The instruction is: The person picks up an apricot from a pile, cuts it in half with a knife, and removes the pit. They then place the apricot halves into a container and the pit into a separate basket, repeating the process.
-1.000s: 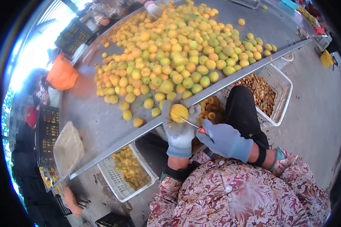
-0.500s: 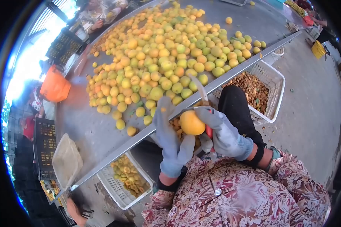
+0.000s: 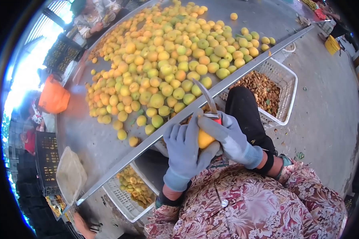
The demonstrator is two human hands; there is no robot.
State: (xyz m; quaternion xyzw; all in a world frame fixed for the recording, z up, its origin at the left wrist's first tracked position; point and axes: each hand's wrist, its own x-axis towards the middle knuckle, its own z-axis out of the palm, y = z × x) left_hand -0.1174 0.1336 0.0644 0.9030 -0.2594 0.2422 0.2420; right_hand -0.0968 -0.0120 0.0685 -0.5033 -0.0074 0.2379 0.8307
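Note:
In grey gloves, both hands meet just in front of the metal table's edge. My left hand [image 3: 182, 151] is closed around an orange-yellow apricot [image 3: 205, 139], its fingers covering the fruit's left side. My right hand [image 3: 232, 139] grips a curved knife [image 3: 206, 95] with a red handle. The blade points up and away, above the apricot, and the right thumb lies against the fruit. Whether the blade touches the apricot cannot be seen. Beyond the hands, a large heap of yellow and greenish apricots [image 3: 151, 67] covers much of the table [image 3: 83, 137].
A white basket [image 3: 290, 93] of brown pits stands right of my knee; another basket [image 3: 125, 207] holds apricot pieces at lower left. A pale plastic tub [image 3: 71, 175] and an orange bucket [image 3: 54, 95] are at the left. Another person [image 3: 96, 27] sits across the table.
My left hand has moved in and closed around the apricot, which is now largely covered. The knife stays in my right hand. The whole view has shifted slightly.

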